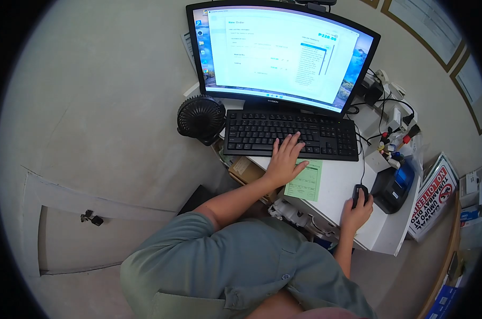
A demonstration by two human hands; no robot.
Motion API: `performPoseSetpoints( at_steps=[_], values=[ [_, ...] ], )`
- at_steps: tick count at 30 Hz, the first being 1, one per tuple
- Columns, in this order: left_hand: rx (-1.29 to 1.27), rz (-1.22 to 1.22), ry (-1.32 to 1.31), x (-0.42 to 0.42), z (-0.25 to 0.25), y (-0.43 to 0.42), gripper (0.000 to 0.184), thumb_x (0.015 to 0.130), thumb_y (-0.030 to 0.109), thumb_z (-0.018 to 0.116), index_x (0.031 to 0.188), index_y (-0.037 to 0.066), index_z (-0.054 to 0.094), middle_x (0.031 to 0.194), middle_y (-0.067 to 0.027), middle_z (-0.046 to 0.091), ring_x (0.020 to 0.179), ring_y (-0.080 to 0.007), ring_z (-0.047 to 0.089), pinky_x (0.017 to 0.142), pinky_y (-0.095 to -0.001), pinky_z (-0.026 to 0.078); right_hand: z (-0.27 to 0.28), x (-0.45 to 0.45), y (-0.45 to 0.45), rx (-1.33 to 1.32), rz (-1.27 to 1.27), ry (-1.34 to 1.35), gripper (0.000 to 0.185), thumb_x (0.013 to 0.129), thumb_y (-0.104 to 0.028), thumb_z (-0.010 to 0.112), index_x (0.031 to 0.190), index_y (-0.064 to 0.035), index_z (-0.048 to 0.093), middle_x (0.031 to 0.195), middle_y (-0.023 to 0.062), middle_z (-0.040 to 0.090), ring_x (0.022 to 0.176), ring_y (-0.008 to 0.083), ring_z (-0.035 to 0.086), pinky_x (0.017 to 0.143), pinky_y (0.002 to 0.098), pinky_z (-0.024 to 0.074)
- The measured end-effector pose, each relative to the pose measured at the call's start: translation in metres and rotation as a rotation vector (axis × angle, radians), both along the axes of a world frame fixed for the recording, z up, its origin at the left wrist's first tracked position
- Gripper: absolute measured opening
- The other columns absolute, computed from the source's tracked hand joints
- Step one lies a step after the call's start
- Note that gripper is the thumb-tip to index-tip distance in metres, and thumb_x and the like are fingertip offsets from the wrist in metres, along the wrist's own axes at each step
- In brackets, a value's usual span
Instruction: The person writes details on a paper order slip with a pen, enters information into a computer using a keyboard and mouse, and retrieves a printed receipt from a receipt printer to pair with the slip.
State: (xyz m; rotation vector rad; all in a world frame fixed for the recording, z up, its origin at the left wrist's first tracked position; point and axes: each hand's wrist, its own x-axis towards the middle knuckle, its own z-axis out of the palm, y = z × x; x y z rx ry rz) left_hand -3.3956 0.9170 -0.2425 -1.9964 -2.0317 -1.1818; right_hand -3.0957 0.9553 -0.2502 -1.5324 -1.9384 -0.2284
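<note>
My left hand point(284, 162) rests with fingers spread over the lower middle keys of a black keyboard point(246, 130). Under its wrist and thumb side lies a green printed slip point(309, 183) on the white desk. My right hand point(357, 213) is wrapped over a black computer mouse point(360, 195), its cable running up toward the monitor. Behind the keyboard stands a curved monitor point(273, 58), lit with a "New Order" window, an amount of 220.00 and an open drop-down list with one row highlighted in blue.
A small black fan point(201, 118) stands left of the keyboard. Right of the mouse sits a black and blue device point(395, 186), near tangled cables and adapters point(381, 93). A "No loitering" sign point(436, 196) leans beyond the desk's right edge.
</note>
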Motion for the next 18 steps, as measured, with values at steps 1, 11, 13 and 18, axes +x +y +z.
performPoseSetpoints(
  at_steps=[1, 11, 13, 18],
  values=[
    [0.006, 0.002, 0.002, -0.0002, 0.0, 0.0002, 0.057, 0.092, 0.041, 0.061, 0.133, 0.004, 0.047, 0.154, -0.02, 0.03, 0.141, -0.0401, 0.03, 0.113, -0.0627, 0.017, 0.0009, -0.0002, -0.001, -0.003, 0.0, -0.002, 0.049, 0.077, -0.015, 0.065, 0.126, -0.0137, 0.062, 0.134, 0.0254, 0.05, 0.114, 0.0441, 0.051, 0.095, 0.0509, 0.0437],
    [0.025, 0.011, 0.002, 0.0005, -0.0001, -0.0003, 0.055, 0.091, 0.037, 0.063, 0.132, 0.004, 0.047, 0.154, -0.0189, 0.031, 0.14, -0.0397, 0.032, 0.112, -0.0623, 0.017, 0.0024, -0.0017, -0.0038, -0.007, -0.029, -0.009, 0.048, 0.076, -0.017, 0.065, 0.124, -0.0139, 0.063, 0.132, 0.0248, 0.051, 0.11, 0.0437, 0.053, 0.093, 0.0505, 0.0446],
    [0.027, 0.011, 0.003, 0.0004, -0.0009, 0.0003, 0.055, 0.091, 0.037, 0.063, 0.132, 0.004, 0.047, 0.154, -0.019, 0.031, 0.14, -0.0397, 0.032, 0.112, -0.0625, 0.017, 0.0027, -0.0014, -0.0037, -0.011, -0.031, -0.007, 0.048, 0.076, -0.017, 0.065, 0.124, -0.0138, 0.063, 0.132, 0.0249, 0.051, 0.111, 0.0437, 0.053, 0.093, 0.0504, 0.0447],
    [0.025, 0.007, 0.005, 0.0004, -0.0004, -0.0002, 0.055, 0.091, 0.037, 0.063, 0.132, 0.004, 0.047, 0.154, -0.0194, 0.031, 0.14, -0.0398, 0.032, 0.111, -0.063, 0.018, 0.0007, 0.0001, -0.002, 0.009, -0.014, 0.001, 0.048, 0.075, -0.017, 0.065, 0.123, -0.0131, 0.064, 0.132, 0.0249, 0.051, 0.111, 0.0438, 0.053, 0.094, 0.0501, 0.0447]
  ],
)
